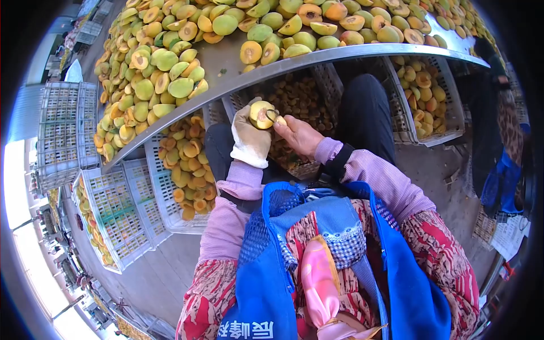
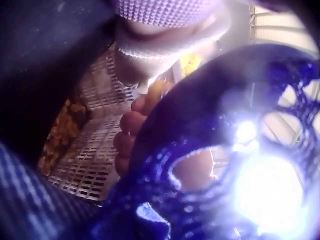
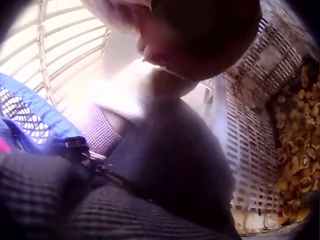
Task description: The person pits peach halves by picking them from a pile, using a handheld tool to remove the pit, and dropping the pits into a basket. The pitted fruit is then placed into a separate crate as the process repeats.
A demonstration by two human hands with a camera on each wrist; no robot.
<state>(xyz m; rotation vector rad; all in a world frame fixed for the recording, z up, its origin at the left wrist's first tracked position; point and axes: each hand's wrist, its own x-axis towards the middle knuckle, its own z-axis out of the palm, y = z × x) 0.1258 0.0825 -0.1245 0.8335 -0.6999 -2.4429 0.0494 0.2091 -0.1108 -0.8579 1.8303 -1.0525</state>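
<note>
My left hand [image 1: 251,137], in a pale work glove, holds a yellow halved peach [image 1: 260,115] above the gap between the knees. My bare right hand [image 1: 301,137] pinches a small tool with a curved metal loop [image 1: 272,114], its loop right at the cut face of the peach. In the left wrist view the curled fingers [image 2: 127,137] of the right hand show behind a dark blue blur. The right wrist view has the right hand [image 3: 200,37] in shadow, close to the glove [image 3: 150,82]. Most of the tool's handle is hidden in the grip.
A metal table [image 1: 226,59] heaped with halved peaches [image 1: 164,59] spans the front, its raised rim near the hands. Below, a crate [image 1: 306,170] with small pieces stands between the legs. Crates of peach halves flank it at left [image 1: 156,164] and right [image 1: 403,122].
</note>
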